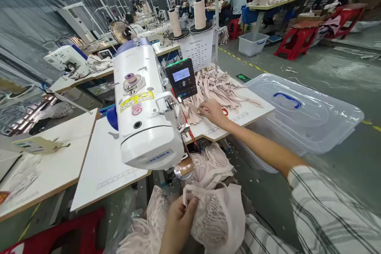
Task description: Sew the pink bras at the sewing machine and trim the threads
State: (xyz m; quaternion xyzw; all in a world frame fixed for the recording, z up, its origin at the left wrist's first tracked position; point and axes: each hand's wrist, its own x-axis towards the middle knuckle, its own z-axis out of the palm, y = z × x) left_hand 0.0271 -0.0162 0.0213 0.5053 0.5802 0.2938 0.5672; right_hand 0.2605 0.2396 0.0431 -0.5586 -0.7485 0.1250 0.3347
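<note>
Beige fabric strips (222, 85) lie in a loose heap under your right hand (212, 112). That hand is stretched out across the table, palm down, with its fingers bent, bunched together and their tips pressed into the near edge of the heap. Your knuckles hide whether the fingers have closed on a single strip, so I cannot tell. From that hand the heap spreads away toward 12 and 1 o'clock. Most strips lie with their long axis running from about 7 to 1 o'clock, though many cross each other. They look thin, limp and narrow, in a pale pink-beige. Something red shows just beside your fingers at 3 o'clock, too hidden to name.

Your left hand (178, 216) is well apart from the heap, low at 6 o'clock, below the table edge. It pinches a lace bra cup (216, 218), with the thumb on top near the edge and the other fingers folded beneath. The lace is the same pale tone, patterned, soft and crumpled.

Between your hands stands the white sewing machine (143, 107), at about 9 o'clock from your right hand. Its control panel (181, 77) is just beside the heap at 11 o'clock. Past the edge of the white table (256, 107), at 3 o'clock, rests a clear plastic bin lid (309, 115) with a blue handle.
</note>
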